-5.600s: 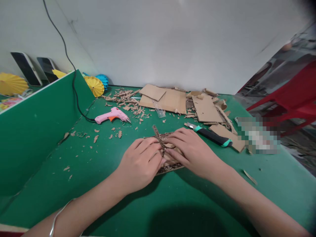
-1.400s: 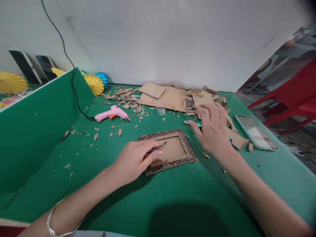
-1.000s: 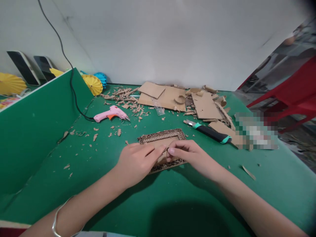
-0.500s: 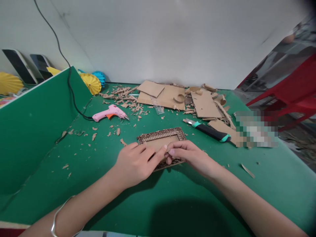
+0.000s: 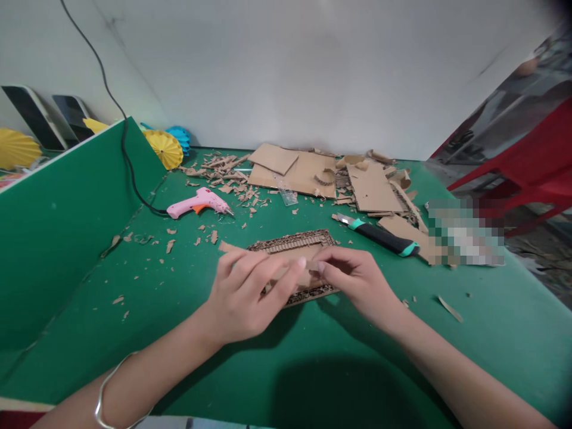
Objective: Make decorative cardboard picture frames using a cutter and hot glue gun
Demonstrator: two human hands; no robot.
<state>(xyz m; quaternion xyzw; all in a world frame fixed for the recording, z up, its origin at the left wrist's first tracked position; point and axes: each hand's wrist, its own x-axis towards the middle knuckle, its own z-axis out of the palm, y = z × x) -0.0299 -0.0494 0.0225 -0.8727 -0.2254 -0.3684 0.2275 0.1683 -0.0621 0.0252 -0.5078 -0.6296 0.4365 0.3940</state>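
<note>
A small cardboard frame [image 5: 292, 241] with corrugated edging lies flat on the green table [image 5: 313, 369]. Both hands meet over its near half. My left hand [image 5: 245, 295] has its fingers bent, fingertips pinching a small cardboard piece [image 5: 311, 266] above the frame. My right hand [image 5: 357, 280] pinches the same piece from the right with thumb and forefinger. A silver bangle [image 5: 105, 393] is on my left wrist.
A utility knife [image 5: 379, 236] with black and teal handle lies right of the frame. A pink glue gun [image 5: 199, 202] with a black cord lies at left. Cardboard sheets [image 5: 313, 173] and scraps fill the back. A green divider [image 5: 58, 220] stands left; a blurred patch [image 5: 465, 232] lies right.
My right hand came back from the far cardboard pile to the frame and met the left. Both hands have since lifted slightly and now pinch a small piece over the frame.
</note>
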